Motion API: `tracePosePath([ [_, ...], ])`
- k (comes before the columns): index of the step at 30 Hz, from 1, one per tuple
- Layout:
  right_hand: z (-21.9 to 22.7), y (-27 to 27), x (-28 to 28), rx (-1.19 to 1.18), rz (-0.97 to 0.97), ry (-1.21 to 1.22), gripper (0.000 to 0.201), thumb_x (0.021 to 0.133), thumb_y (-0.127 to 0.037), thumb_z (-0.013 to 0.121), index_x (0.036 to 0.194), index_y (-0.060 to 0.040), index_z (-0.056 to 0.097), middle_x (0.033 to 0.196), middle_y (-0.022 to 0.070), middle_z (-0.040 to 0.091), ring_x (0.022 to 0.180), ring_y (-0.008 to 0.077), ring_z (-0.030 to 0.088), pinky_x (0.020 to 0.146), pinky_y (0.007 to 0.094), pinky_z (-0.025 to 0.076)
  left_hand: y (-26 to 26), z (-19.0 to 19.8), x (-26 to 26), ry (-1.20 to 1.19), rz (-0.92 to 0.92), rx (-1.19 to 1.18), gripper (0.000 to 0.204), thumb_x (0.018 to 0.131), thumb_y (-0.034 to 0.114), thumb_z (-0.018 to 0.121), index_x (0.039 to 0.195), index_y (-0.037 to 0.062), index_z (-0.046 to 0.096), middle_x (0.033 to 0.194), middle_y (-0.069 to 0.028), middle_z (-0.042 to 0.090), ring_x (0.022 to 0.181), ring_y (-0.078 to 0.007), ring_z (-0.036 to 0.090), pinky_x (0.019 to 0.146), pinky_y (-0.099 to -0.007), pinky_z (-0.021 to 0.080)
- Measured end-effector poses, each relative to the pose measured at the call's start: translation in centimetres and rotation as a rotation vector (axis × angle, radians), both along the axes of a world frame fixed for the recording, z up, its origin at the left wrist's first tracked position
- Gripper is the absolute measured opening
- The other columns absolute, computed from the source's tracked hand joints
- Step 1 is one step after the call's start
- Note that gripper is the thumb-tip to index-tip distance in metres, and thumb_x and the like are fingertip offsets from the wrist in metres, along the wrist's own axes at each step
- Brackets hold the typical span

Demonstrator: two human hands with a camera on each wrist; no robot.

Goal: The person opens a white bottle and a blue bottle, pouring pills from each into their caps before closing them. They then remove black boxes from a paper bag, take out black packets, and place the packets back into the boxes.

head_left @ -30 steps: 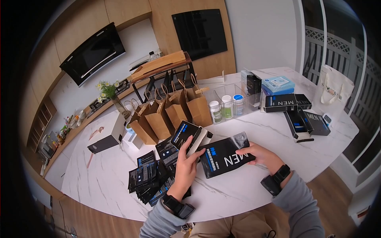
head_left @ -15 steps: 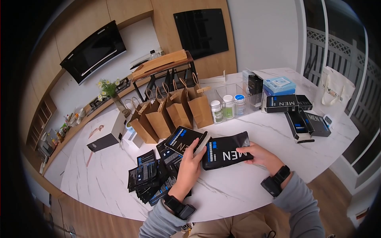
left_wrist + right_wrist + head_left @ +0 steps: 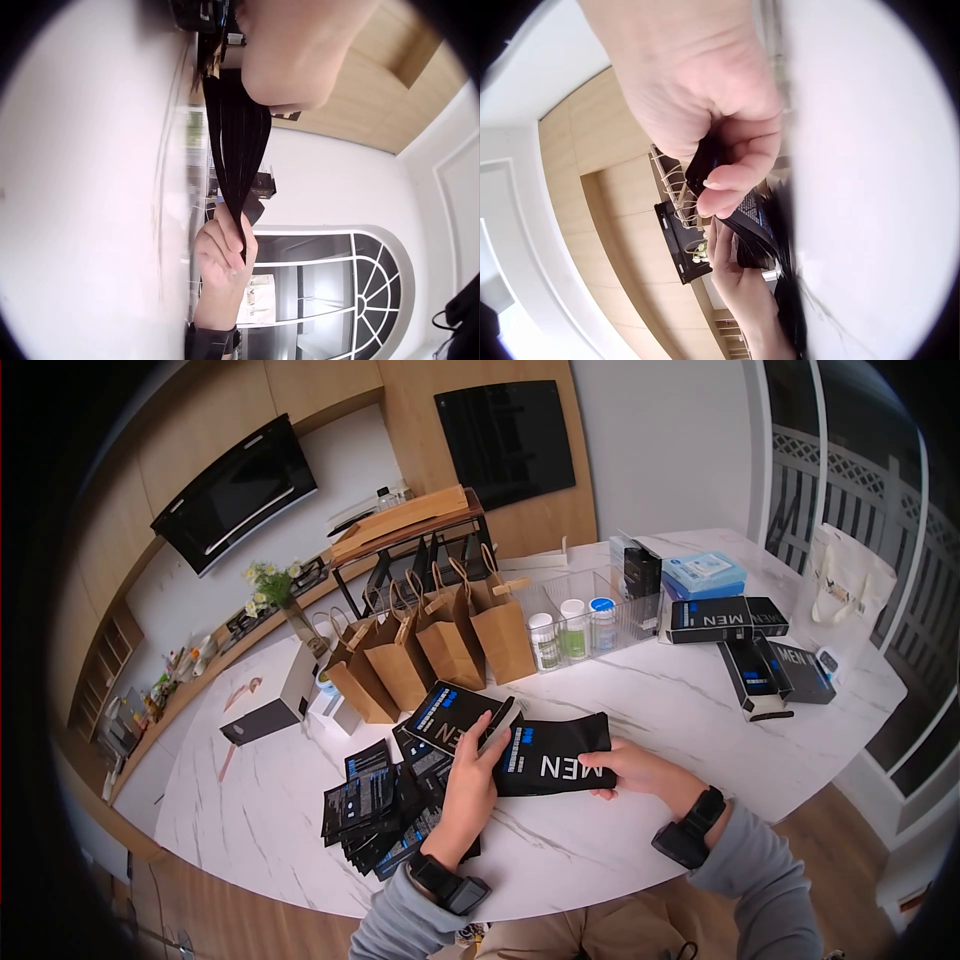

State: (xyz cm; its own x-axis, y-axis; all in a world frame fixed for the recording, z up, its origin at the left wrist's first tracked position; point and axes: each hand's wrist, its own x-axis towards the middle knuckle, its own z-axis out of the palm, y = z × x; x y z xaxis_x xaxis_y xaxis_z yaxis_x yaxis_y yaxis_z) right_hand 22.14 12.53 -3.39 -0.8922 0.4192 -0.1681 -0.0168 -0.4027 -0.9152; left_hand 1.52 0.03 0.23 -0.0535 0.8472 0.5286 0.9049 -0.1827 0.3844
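Observation:
My right hand point(image 3: 635, 765) pinches the right end of a stack of flat black sachets point(image 3: 540, 745) printed "MEN", thumb on top. The left wrist view shows the stack point(image 3: 236, 142) edge-on, several layers bunched at the right hand's fingers. My left hand point(image 3: 470, 785) holds a black box point(image 3: 450, 712) at its near right side, its thumb over the stack's left end. The box's right end overlaps the stack's left end in the head view. Beside the left hand lies a loose pile of black sachets point(image 3: 365, 800) on the table.
Brown paper bags point(image 3: 455, 635) stand in a row behind the hands. A clear divided organizer point(image 3: 625, 620) holds bottles. Several black "MEN" boxes point(image 3: 710, 620) and blue boxes point(image 3: 700, 572) lie at the right. A white box point(image 3: 265, 695) sits at the left on the marble-patterned table point(image 3: 590, 860).
The sachet stack has shifted left toward the box, its right end lower, with the right hand moving along. The box in the left hand has tilted flatter.

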Motion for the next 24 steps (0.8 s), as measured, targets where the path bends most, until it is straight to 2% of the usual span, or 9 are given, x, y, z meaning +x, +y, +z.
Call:
tracePosePath([
  [2, 0.1, -0.2, -0.1, 0.023, 0.016, -0.032, 0.025, 0.086, -0.016, 0.050, 0.105, -0.0012, 0.045, 0.077, 0.0115, 0.056, 0.057, 0.0175, 0.056, 0.041, 0.0272, 0.043, 0.0, 0.0, 0.0, -0.015, -0.016, 0.001, 0.057, 0.060, -0.020, 0.043, 0.111, 0.0019, 0.056, 0.130, -0.0178, 0.036, 0.118, -0.0350, 0.038, 0.099, -0.0371, 0.032],
  [4, 0.7, -0.8, -0.1, 0.033, -0.036, -0.035, 0.026, 0.084, -0.018, 0.055, 0.101, -0.0004, 0.046, 0.066, 0.0105, 0.055, 0.045, 0.0162, 0.053, 0.036, 0.0256, 0.039, 0.0, -0.1, -0.1, -0.015, -0.020, -0.002, 0.056, 0.060, -0.021, 0.043, 0.110, 0.0017, 0.057, 0.130, -0.0179, 0.036, 0.118, -0.0349, 0.038, 0.100, -0.0371, 0.032],
  [11, 0.0, -0.8, -0.2, -0.010, -0.030, -0.012, 0.026, 0.084, -0.018, 0.054, 0.103, -0.0017, 0.046, 0.066, 0.0091, 0.055, 0.044, 0.0154, 0.053, 0.035, 0.0244, 0.038, 0.1, -0.4, -0.4, -0.005, -0.039, -0.048, 0.056, 0.059, -0.021, 0.043, 0.108, 0.0017, 0.059, 0.129, -0.0185, 0.037, 0.120, -0.0349, 0.036, 0.102, -0.0386, 0.030],
  [14, -0.4, -0.4, -0.2, 0.019, 0.033, -0.034, 0.026, 0.084, -0.013, 0.049, 0.107, -0.0030, 0.043, 0.069, 0.0099, 0.055, 0.048, 0.0164, 0.054, 0.039, 0.0253, 0.042, 0.3, -0.8, -0.5, 0.026, -0.039, -0.062, 0.056, 0.059, -0.020, 0.043, 0.107, 0.0020, 0.059, 0.129, -0.0190, 0.038, 0.121, -0.0349, 0.035, 0.103, -0.0412, 0.028],
  [17, 0.2, -1.1, -0.3, 0.009, -0.017, -0.045, 0.026, 0.084, -0.011, 0.049, 0.108, -0.0034, 0.043, 0.072, 0.0103, 0.055, 0.050, 0.0166, 0.055, 0.040, 0.0263, 0.043, 0.3, -0.9, -0.6, 0.055, -0.041, -0.072, 0.055, 0.059, -0.020, 0.043, 0.108, 0.0020, 0.059, 0.128, -0.0191, 0.038, 0.121, -0.0346, 0.035, 0.103, -0.0434, 0.026],
  [20, 0.7, -2.0, -0.5, -0.040, -0.112, -0.049, 0.021, 0.082, -0.014, 0.053, 0.099, -0.0024, 0.047, 0.065, 0.0102, 0.055, 0.043, 0.0167, 0.051, 0.038, 0.0262, 0.039, 0.2, -0.8, -0.5, 0.077, -0.030, -0.088, 0.056, 0.059, -0.020, 0.043, 0.109, 0.0014, 0.058, 0.128, -0.0189, 0.038, 0.122, -0.0344, 0.035, 0.103, -0.0436, 0.026],
  [24, 0.3, -2.5, -0.7, -0.085, -0.173, -0.066, 0.021, 0.083, -0.012, 0.051, 0.101, -0.0021, 0.047, 0.068, 0.0105, 0.055, 0.049, 0.0174, 0.053, 0.040, 0.0277, 0.041, 0.2, -0.7, -0.4, 0.091, -0.018, -0.085, 0.056, 0.060, -0.020, 0.043, 0.110, 0.0006, 0.057, 0.127, -0.0192, 0.039, 0.121, -0.0342, 0.035, 0.103, -0.0438, 0.026],
])
